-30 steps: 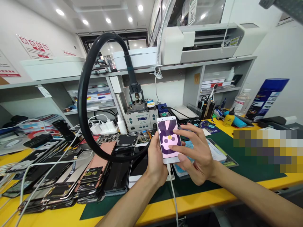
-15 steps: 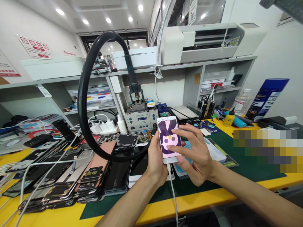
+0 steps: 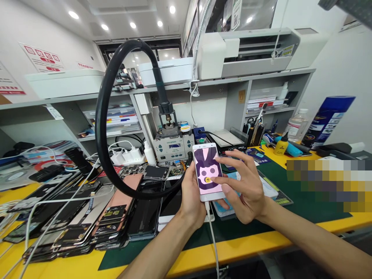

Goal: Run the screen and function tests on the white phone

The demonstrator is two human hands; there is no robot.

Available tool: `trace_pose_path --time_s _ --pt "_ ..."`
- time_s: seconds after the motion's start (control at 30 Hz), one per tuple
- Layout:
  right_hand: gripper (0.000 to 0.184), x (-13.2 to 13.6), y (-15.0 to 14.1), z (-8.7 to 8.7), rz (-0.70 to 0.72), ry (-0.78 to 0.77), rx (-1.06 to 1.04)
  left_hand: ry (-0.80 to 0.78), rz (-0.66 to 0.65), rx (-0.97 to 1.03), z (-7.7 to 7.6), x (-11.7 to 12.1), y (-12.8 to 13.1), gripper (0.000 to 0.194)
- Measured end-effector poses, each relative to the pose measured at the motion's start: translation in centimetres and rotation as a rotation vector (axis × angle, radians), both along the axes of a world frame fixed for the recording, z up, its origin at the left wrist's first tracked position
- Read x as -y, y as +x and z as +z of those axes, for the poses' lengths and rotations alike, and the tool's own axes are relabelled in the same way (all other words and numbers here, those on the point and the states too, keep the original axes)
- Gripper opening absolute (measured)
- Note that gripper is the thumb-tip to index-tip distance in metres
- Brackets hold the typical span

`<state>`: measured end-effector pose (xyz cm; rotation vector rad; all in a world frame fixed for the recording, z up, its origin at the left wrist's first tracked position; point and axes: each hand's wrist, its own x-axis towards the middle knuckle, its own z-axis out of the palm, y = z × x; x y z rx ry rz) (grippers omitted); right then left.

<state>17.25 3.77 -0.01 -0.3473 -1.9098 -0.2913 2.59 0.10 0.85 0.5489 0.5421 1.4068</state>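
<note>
**White phone (image 3: 205, 167) held up in my left hand (image 3: 192, 199)**

From far off, I look through the head camera. The phone is up over the green mat (image 3: 308, 199), with its screen (image 3: 205, 188) facing me. Pink and dark purple shapes fill the screen, with a small yellow dot (image 3: 207, 179) low down. My left fingers are closed around the phone's side. My right hand (image 3: 247, 188) is open, with its fingers spread over the screen. One fingertip is right by the dot, but I can't tell if it touches the glass. A white cable (image 3: 212, 228) hangs from the phone's bottom end.

To the left of the hands, piles of phone parts (image 3: 119, 209) lie side by side. Behind the phone is a grey machine (image 3: 174, 151), near a big black hose (image 3: 101, 120) that makes a loop. Off to the right, a yellow bottle (image 3: 280, 146) stands near a tall blue can (image 3: 328, 122).
</note>
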Motion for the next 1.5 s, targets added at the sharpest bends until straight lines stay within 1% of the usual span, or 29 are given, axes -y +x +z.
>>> trace_pose_path --time_s 0.17,0.47,0.67,0.97,1.2,1.27,1.37,1.5 --pt "0.024 -0.2 0.2 0.0 -0.040 0.003 -0.049 0.026 -0.023 -0.025 0.2 -0.1 0.0 0.047" --pt "0.032 0.2 0.6 -0.2 -0.006 0.004 -0.133 0.040 -0.053 -0.036 0.0 -0.1 -0.1 0.050" --pt "0.031 0.0 0.8 -0.5 0.004 -0.043 -0.193 0.022 -0.043 -0.051 0.1 -0.1 -0.2 0.052" --pt "0.030 -1.4 1.0 -0.7 0.010 -0.108 -0.287 0.023 -0.065 -0.071 0.4 -0.1 -0.4 0.056" --pt "0.029 -2.5 0.9 -1.2 0.009 -0.141 -0.322 0.025 -0.069 -0.061 0.1 -0.1 -0.4 0.055" --pt "0.028 -3.0 1.1 -1.4 0.011 -0.176 -0.344 0.025 -0.074 -0.058 0.2 0.0 -0.4 0.054" --pt "0.026 -4.0 1.3 -1.5 0.011 -0.276 -0.393 0.030 -0.084 -0.053 0.3 0.0 -0.4 0.054" --pt "0.031 -4.9 1.5 -1.2 0.021 -0.408 -0.432 0.033 -0.089 -0.064 0.4 -0.2 -0.6 0.056"
